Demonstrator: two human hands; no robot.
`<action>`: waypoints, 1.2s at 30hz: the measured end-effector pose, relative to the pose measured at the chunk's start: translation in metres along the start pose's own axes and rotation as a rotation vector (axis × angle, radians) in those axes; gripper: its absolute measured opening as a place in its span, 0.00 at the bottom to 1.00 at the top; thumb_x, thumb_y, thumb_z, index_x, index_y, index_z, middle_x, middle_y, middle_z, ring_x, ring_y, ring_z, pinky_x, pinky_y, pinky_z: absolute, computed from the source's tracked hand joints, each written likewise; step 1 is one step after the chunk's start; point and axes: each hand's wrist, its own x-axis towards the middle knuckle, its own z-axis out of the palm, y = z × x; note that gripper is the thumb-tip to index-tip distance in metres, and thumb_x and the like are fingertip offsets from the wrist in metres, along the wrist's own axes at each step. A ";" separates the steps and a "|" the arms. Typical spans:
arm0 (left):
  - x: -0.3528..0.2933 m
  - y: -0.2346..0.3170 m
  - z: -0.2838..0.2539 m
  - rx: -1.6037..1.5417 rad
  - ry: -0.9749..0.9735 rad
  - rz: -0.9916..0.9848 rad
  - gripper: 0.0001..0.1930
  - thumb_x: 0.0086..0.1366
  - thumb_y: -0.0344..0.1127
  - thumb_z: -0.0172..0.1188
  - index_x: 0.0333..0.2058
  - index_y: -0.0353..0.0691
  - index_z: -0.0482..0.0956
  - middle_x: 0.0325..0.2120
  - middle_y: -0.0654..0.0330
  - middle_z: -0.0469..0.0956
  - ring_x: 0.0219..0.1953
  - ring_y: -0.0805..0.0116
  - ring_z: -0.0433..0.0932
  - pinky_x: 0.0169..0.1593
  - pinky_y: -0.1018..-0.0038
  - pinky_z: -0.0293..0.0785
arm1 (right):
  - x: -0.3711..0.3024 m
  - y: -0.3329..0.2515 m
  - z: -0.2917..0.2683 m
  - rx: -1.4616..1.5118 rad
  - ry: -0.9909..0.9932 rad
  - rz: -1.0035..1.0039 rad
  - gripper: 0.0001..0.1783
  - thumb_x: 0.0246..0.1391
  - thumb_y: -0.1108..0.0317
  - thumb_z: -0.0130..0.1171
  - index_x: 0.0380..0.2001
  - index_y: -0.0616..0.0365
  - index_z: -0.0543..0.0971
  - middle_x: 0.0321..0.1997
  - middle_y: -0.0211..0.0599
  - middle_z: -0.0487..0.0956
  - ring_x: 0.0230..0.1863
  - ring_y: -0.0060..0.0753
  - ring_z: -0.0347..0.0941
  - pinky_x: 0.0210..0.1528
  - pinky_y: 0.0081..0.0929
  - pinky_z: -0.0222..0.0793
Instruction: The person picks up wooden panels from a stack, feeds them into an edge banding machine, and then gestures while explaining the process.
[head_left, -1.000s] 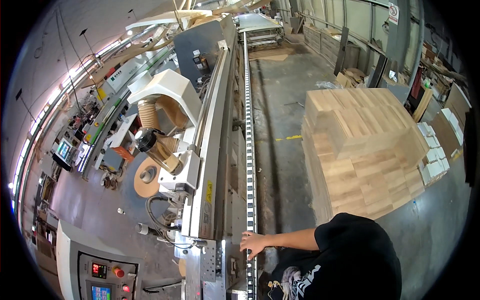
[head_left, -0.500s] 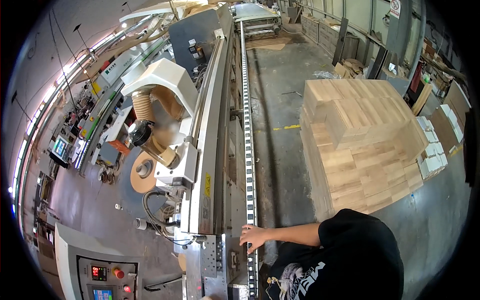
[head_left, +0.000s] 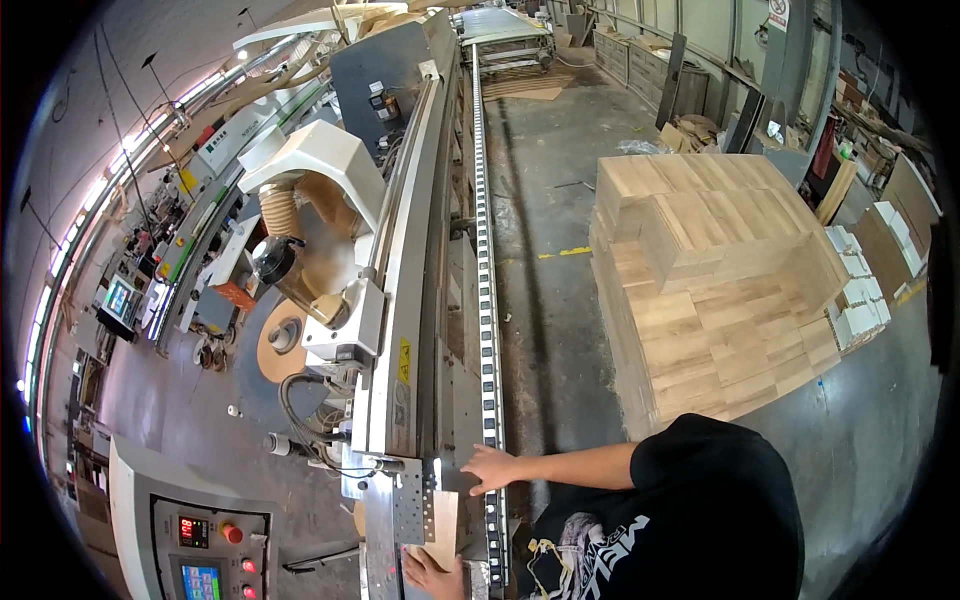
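A pale wooden plank [head_left: 446, 518] lies lengthwise on the bed of a long edge-processing machine [head_left: 395, 340]. At the lower edge of the picture my left hand [head_left: 434, 576] is closed over the plank's near end, fingers to its left side and thumb to its right; part of this hand is cut off. My right hand [head_left: 491, 469] reaches in from the right across the roller rail [head_left: 489, 375], fingers apart, with its tips beside the plank's far part. Nothing shows in that hand.
A control panel [head_left: 210, 530] with a small screen and red buttons stands at the lower left. To the right is a big stack of wooden planks [head_left: 715, 325] on the floor. White bundles [head_left: 862, 305] stand behind it. A roller conveyor [head_left: 505, 28] lies at the far end.
The wooden plank and my left hand on it have come into view on the machine bed. My right hand has moved slightly left, off the roller rail toward the plank.
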 end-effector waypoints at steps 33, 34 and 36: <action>0.013 -0.014 0.040 0.171 0.258 0.147 0.27 0.81 0.44 0.50 0.72 0.37 0.70 0.70 0.35 0.69 0.67 0.27 0.71 0.70 0.41 0.67 | 0.049 -0.107 0.054 1.888 0.054 0.279 0.71 0.62 0.15 0.44 0.80 0.44 0.16 0.90 0.34 0.27 0.89 0.36 0.20 0.88 0.44 0.24; 0.017 -0.013 0.043 0.169 0.257 0.150 0.27 0.81 0.44 0.50 0.72 0.37 0.70 0.70 0.35 0.69 0.67 0.27 0.71 0.70 0.41 0.67 | 0.050 -0.103 0.051 1.888 0.058 0.280 0.71 0.62 0.15 0.44 0.80 0.44 0.16 0.90 0.34 0.27 0.89 0.36 0.20 0.88 0.44 0.24; 0.023 -0.013 0.052 0.179 0.223 0.120 0.26 0.80 0.42 0.52 0.70 0.35 0.71 0.70 0.32 0.68 0.67 0.26 0.71 0.70 0.40 0.67 | 0.051 -0.098 0.043 1.878 0.124 0.240 0.72 0.60 0.13 0.44 0.80 0.44 0.16 0.90 0.36 0.26 0.89 0.37 0.19 0.88 0.45 0.25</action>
